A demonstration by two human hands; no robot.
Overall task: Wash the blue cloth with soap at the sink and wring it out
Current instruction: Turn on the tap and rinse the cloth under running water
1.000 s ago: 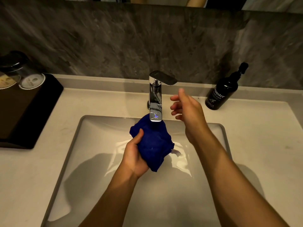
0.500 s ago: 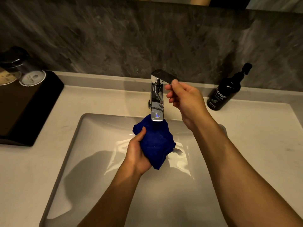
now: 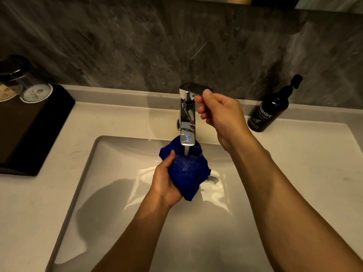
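My left hand (image 3: 167,183) holds the bunched blue cloth (image 3: 186,171) over the white sink basin (image 3: 110,173), right under the spout of the chrome tap (image 3: 187,122). A stream of water falls from the spout onto the cloth. My right hand (image 3: 220,112) pinches the flat tap lever (image 3: 194,88) between thumb and fingers. A black pump bottle of hand wash (image 3: 269,110) stands on the counter to the right of the tap, apart from both hands.
A black tray (image 3: 33,130) sits on the pale counter at the left, carrying upturned glasses with paper lids (image 3: 35,91). A dark marble wall rises right behind the tap. The basin's rim (image 3: 78,189) runs along the left.
My right hand moved from mid-air onto the tap lever and gripped it. Water now runs onto the cloth. My left hand kept the cloth under the spout.
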